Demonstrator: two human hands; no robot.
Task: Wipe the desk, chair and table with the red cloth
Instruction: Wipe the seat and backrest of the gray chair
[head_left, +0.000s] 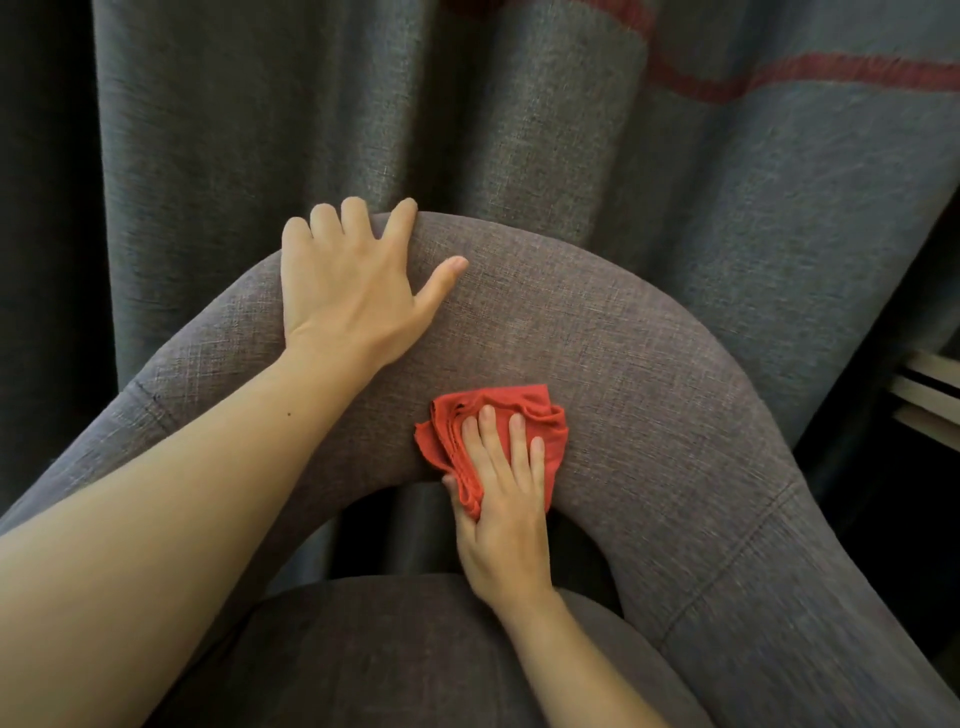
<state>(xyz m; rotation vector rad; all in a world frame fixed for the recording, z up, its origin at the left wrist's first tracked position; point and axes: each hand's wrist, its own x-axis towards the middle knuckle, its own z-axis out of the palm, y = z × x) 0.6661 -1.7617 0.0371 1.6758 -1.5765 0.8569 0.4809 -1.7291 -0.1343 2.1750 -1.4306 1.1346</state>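
Two hands, one red cloth (521, 401), one chair (649, 389). L hand (353, 291) lies spread on the chair-back top, grip slack, holding nothing. R hand (506, 519) presses the red cloth w/ straight fingers on the backrest's lower edge.

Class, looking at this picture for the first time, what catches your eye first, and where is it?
The red cloth stands out, pressed flat by the right hand low on the grey chair's curved backrest. The left hand lies spread on the backrest's top edge, a grey curtain behind.
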